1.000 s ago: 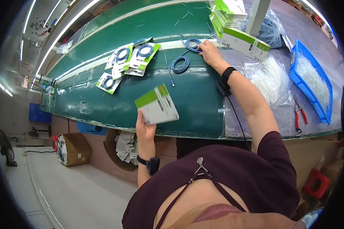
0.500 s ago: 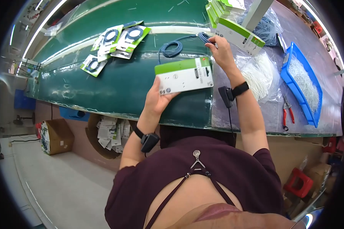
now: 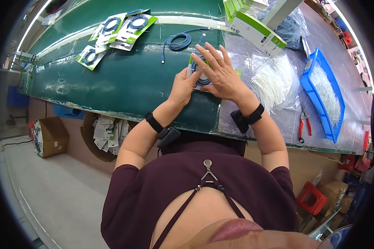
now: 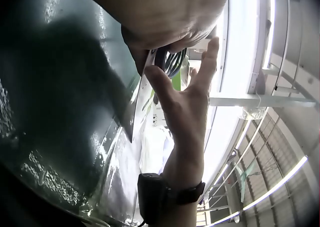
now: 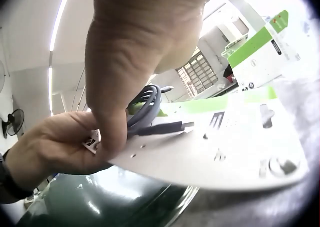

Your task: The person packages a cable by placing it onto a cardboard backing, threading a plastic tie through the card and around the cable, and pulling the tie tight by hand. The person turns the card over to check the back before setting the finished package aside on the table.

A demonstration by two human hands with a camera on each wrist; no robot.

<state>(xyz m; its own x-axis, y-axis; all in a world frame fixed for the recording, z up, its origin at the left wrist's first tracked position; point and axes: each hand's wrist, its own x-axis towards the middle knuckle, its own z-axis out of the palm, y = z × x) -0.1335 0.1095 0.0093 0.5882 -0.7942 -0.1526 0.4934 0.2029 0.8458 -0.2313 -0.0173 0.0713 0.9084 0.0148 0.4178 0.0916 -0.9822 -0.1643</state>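
My left hand (image 3: pixel 180 89) grips a white and green packaging card (image 5: pixel 235 137) by its left end, low over the green tabletop. A coiled blue-grey cable (image 5: pixel 145 109) lies on the card's face, its plug end sticking out over the printing. My right hand (image 3: pixel 222 74) is over the coil with its fingers straight and spread. In the right wrist view its thumb (image 5: pixel 112 132) presses down beside the coil. Most of the card is hidden by the hands in the head view. Just beyond them, another coiled blue cable (image 3: pixel 178 41) lies loose on the table.
Several carded cables (image 3: pixel 131 31) lie overlapped at the far left. At the back right, green and white cards (image 3: pixel 257 33) stand stacked beside a post. A bag of white ties (image 3: pixel 274 83), red-handled pliers (image 3: pixel 305 124) and a blue tray (image 3: pixel 326 97) of clear strips occupy the right side.
My right hand has brought its cable coil left from the table onto the card and spread its fingers. The card in my left hand has turned and come under the right hand.
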